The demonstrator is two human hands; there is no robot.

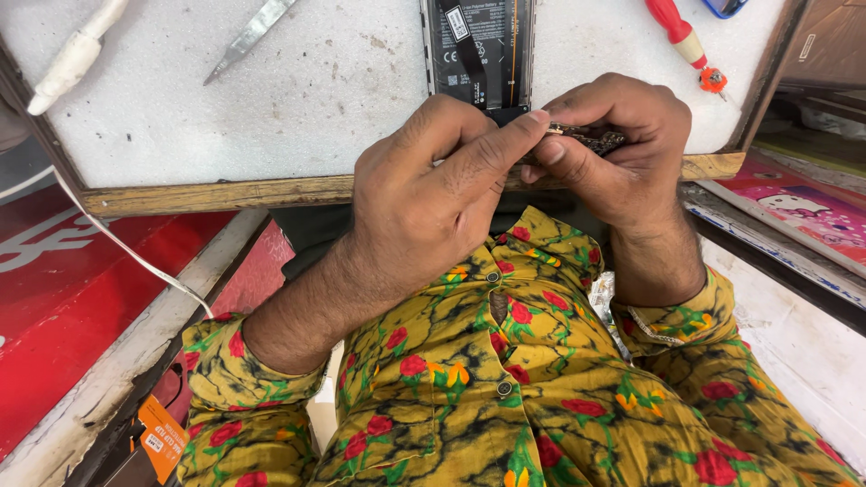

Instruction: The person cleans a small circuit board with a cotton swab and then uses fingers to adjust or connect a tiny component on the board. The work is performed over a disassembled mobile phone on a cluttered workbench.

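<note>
The small dark part (595,138) is mostly hiding between the fingers (505,144) of the two hands, so its kind is not clear. The opened phone (478,50) is being cut off by the top edge, and the fingers are covering its lower end. The red screwdriver (686,41), the blue thing (724,7), the metal tweezers (248,36) and the white tool (72,59) are also running out of the picture.

I see a white label strip (458,22) on the opened phone (478,50), orange packet (162,437) far below-left, pink printed sheet (812,212) to its lower right.
</note>
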